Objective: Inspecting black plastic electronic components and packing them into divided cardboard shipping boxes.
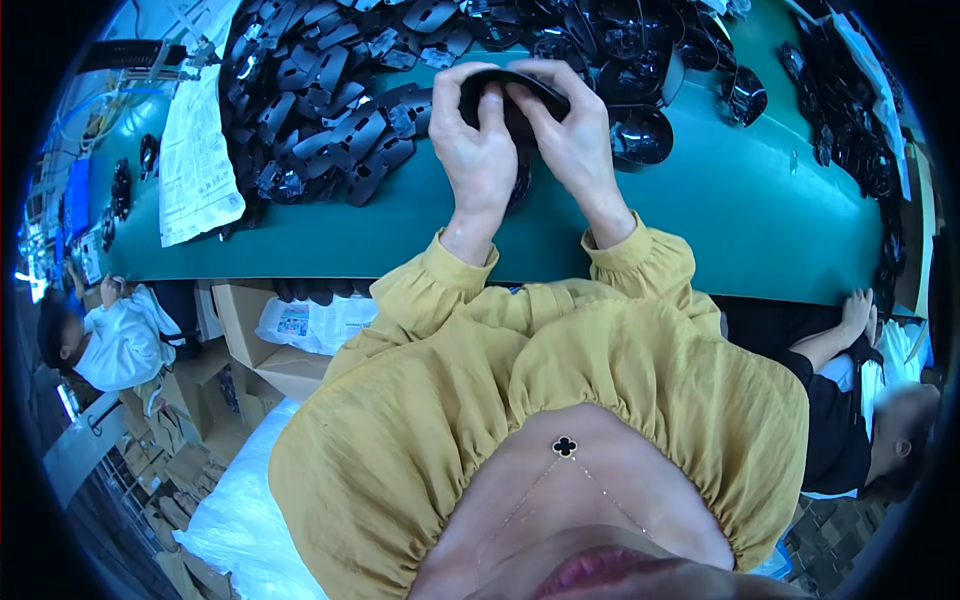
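Note:
Both my hands are raised over the green table [720, 220], holding one black curved plastic shell [514, 78] between them. My left hand [474, 150] closes on the shell's left side, its thumb pressed against the inner face. On the other side my right hand [575, 145] grips the edge, fingers behind and thumb inside. The shell's middle and lower part are partly hidden by my thumbs. Left of my hands lies a heap of dark, flat plastic pieces with cutouts [330, 130]. Glossy black rounded shells [642, 135] are piled behind and right of my right hand.
A printed paper sheet [195, 165] lies left of the heap. More black parts [835, 110] line the table's right side. Co-workers sit at left [125, 340] and right [840, 400]. An open cardboard box [245, 325] and clear plastic bag [240, 515] are below the table edge.

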Demonstrator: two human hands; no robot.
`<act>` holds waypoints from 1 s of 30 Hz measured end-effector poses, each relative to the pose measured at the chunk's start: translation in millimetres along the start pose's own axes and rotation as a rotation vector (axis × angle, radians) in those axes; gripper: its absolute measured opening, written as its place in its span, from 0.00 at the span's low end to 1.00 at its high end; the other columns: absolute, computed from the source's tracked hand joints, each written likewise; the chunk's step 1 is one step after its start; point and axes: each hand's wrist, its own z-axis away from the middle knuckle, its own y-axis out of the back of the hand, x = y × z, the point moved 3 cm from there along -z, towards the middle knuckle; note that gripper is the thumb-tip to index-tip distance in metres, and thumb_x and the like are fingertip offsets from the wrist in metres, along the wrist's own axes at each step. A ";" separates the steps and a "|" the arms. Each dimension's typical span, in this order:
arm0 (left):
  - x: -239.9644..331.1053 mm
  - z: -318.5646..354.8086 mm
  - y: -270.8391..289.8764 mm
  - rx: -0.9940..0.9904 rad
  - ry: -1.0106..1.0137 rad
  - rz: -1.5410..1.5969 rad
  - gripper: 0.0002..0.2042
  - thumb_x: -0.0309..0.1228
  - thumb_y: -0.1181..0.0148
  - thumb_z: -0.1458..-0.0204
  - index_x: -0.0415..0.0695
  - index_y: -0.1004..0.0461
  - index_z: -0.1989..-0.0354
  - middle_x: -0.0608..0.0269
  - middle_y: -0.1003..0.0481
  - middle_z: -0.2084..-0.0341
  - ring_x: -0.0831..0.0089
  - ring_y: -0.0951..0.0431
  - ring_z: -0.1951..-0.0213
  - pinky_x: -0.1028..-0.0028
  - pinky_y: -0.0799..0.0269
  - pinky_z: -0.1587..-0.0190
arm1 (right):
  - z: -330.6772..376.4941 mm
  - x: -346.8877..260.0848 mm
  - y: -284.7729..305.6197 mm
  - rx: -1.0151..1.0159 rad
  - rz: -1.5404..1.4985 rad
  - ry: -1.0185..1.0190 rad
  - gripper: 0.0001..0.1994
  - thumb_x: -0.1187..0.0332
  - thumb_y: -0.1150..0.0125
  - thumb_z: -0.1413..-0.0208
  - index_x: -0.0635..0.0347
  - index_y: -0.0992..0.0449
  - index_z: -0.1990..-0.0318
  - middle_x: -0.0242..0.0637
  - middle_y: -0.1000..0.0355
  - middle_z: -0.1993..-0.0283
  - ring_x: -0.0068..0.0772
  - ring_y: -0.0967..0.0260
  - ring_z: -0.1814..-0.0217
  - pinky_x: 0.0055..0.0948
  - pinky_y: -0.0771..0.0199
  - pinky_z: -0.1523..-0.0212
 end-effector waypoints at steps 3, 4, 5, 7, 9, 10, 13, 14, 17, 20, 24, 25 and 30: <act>-16.4 -3.7 10.7 0.172 0.118 0.031 0.09 0.17 0.46 0.46 0.36 0.32 0.58 0.59 0.28 0.62 0.71 0.28 0.59 0.72 0.33 0.51 | 13.4 1.0 -0.7 0.036 -0.260 -0.405 0.20 0.71 0.35 0.46 0.62 0.32 0.46 0.44 0.24 0.57 0.26 0.25 0.59 0.22 0.22 0.63; -21.5 -8.0 13.6 0.222 0.089 0.017 0.09 0.17 0.46 0.46 0.35 0.32 0.57 0.59 0.28 0.62 0.71 0.28 0.59 0.71 0.33 0.51 | 16.0 4.0 3.3 0.053 -0.266 -0.426 0.17 0.71 0.35 0.45 0.63 0.29 0.49 0.44 0.24 0.60 0.25 0.25 0.61 0.22 0.21 0.66; -23.0 -6.3 16.2 0.217 0.080 0.012 0.09 0.17 0.46 0.46 0.35 0.32 0.57 0.59 0.28 0.62 0.71 0.28 0.59 0.71 0.33 0.51 | 19.9 7.1 3.0 0.070 -0.276 -0.373 0.15 0.72 0.35 0.45 0.64 0.27 0.51 0.43 0.24 0.62 0.25 0.24 0.62 0.22 0.21 0.66; -18.1 -0.2 21.5 0.240 0.087 0.024 0.08 0.20 0.42 0.45 0.37 0.32 0.58 0.63 0.29 0.61 0.75 0.31 0.58 0.75 0.34 0.51 | 22.4 4.5 5.8 0.094 -0.288 -0.315 0.13 0.72 0.35 0.46 0.64 0.25 0.53 0.42 0.23 0.63 0.24 0.24 0.64 0.23 0.21 0.66; -14.1 -0.3 29.8 0.098 0.064 0.130 0.12 0.18 0.41 0.46 0.38 0.32 0.54 0.62 0.29 0.58 0.74 0.30 0.55 0.74 0.35 0.48 | 18.6 -15.5 12.2 0.020 -0.030 -0.090 0.11 0.75 0.38 0.44 0.67 0.23 0.54 0.38 0.22 0.62 0.22 0.24 0.61 0.21 0.22 0.63; -15.6 1.8 36.5 0.005 0.049 0.114 0.14 0.18 0.41 0.47 0.38 0.32 0.52 0.61 0.29 0.57 0.73 0.30 0.53 0.74 0.35 0.46 | 18.1 -18.9 15.1 0.022 -0.032 -0.087 0.11 0.75 0.38 0.44 0.67 0.23 0.54 0.38 0.22 0.62 0.22 0.24 0.61 0.21 0.22 0.63; -19.5 6.2 50.4 -0.043 0.062 0.103 0.18 0.18 0.39 0.48 0.38 0.32 0.49 0.59 0.30 0.53 0.72 0.30 0.50 0.73 0.36 0.44 | 12.7 -29.8 19.5 -0.169 0.057 -0.094 0.12 0.75 0.36 0.45 0.62 0.21 0.53 0.35 0.21 0.63 0.20 0.25 0.62 0.20 0.25 0.59; -21.2 8.8 53.6 -0.043 0.042 0.048 0.18 0.18 0.39 0.49 0.38 0.32 0.48 0.59 0.30 0.52 0.73 0.30 0.50 0.74 0.35 0.44 | 7.8 -17.7 22.2 -0.207 -0.017 -0.132 0.12 0.69 0.34 0.48 0.60 0.21 0.56 0.40 0.21 0.67 0.32 0.21 0.66 0.25 0.24 0.65; -28.5 20.8 64.8 -0.028 0.090 -0.069 0.18 0.19 0.40 0.47 0.38 0.31 0.48 0.59 0.31 0.51 0.71 0.29 0.51 0.73 0.34 0.45 | -20.0 5.0 48.0 -0.078 0.511 0.050 0.16 0.56 0.33 0.50 0.54 0.20 0.56 0.36 0.22 0.66 0.33 0.24 0.64 0.29 0.24 0.63; -40.8 33.7 70.4 0.021 0.170 -0.188 0.16 0.19 0.43 0.47 0.38 0.32 0.49 0.57 0.28 0.55 0.69 0.28 0.52 0.71 0.33 0.46 | -26.0 18.8 40.2 -0.202 1.090 0.146 0.30 0.47 0.31 0.55 0.48 0.27 0.45 0.41 0.31 0.48 0.43 0.35 0.46 0.41 0.29 0.54; -65.2 47.2 59.4 -0.008 0.186 -0.202 0.17 0.22 0.46 0.46 0.35 0.34 0.47 0.47 0.31 0.55 0.55 0.30 0.50 0.64 0.37 0.44 | -20.1 33.7 18.7 -0.268 1.165 0.231 0.36 0.46 0.31 0.57 0.51 0.31 0.41 0.46 0.34 0.47 0.49 0.35 0.47 0.47 0.33 0.51; -58.2 47.7 57.0 -0.007 0.139 -0.315 0.17 0.24 0.44 0.46 0.36 0.34 0.47 0.49 0.32 0.54 0.56 0.31 0.49 0.64 0.38 0.43 | -22.1 36.5 18.1 -0.296 1.163 0.185 0.35 0.49 0.31 0.57 0.50 0.31 0.40 0.47 0.35 0.46 0.49 0.35 0.47 0.47 0.33 0.50; -29.6 42.4 54.0 0.038 -0.083 -0.631 0.21 0.33 0.43 0.43 0.38 0.34 0.43 0.49 0.35 0.48 0.56 0.38 0.45 0.62 0.45 0.40 | -27.0 9.6 21.7 -0.187 0.839 0.153 0.33 0.57 0.29 0.57 0.49 0.31 0.41 0.52 0.37 0.42 0.52 0.36 0.41 0.45 0.31 0.46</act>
